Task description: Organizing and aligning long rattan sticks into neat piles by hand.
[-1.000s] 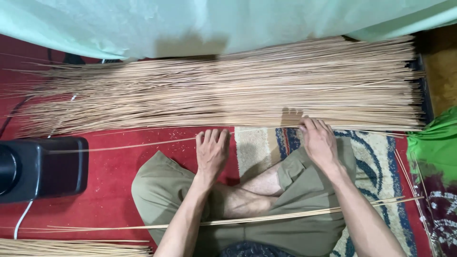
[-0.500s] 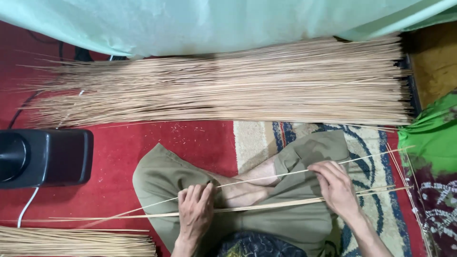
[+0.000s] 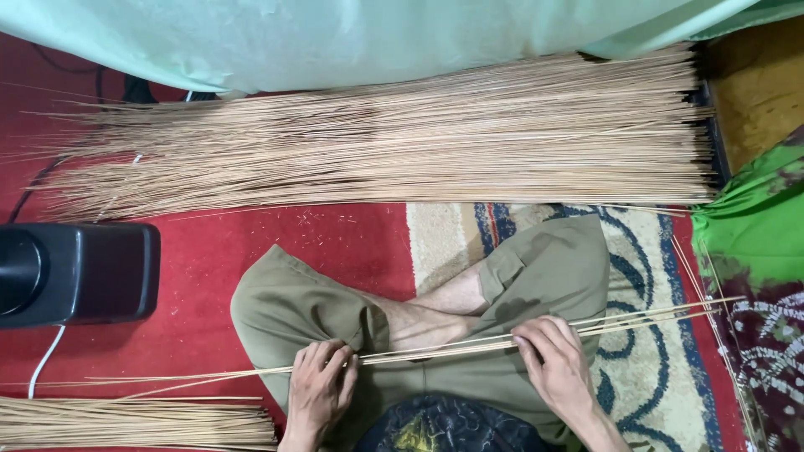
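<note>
Looking down from my head, I have a few thin sticks (image 3: 435, 347) lying across my lap, and to handle them well I judge I should keep both ends level, press lightly so none of the slender lengths snaps, and let them line up side by side before shifting them. My left hand (image 3: 318, 389) is curled, its fingertips pinching the sticks near their thinner end, at about eight o'clock from the middle of my lap. My right hand (image 3: 557, 364) lies over the same sticks at about four o'clock, fingers bent down and closed on them. So the sticks run between my two hands, touching both, and reach past the right hand toward three o'clock and past the left toward nine o'clock, over the red carpet (image 3: 209, 276). At twelve o'clock, well apart from my hands, lies the big heap of sticks (image 3: 394, 142) under the pale green cloth (image 3: 377, 33). A smaller bundle (image 3: 126, 423) rests at seven o'clock, near my left hand but not touching it. A black box (image 3: 75, 272) sits at nine o'clock.
</note>
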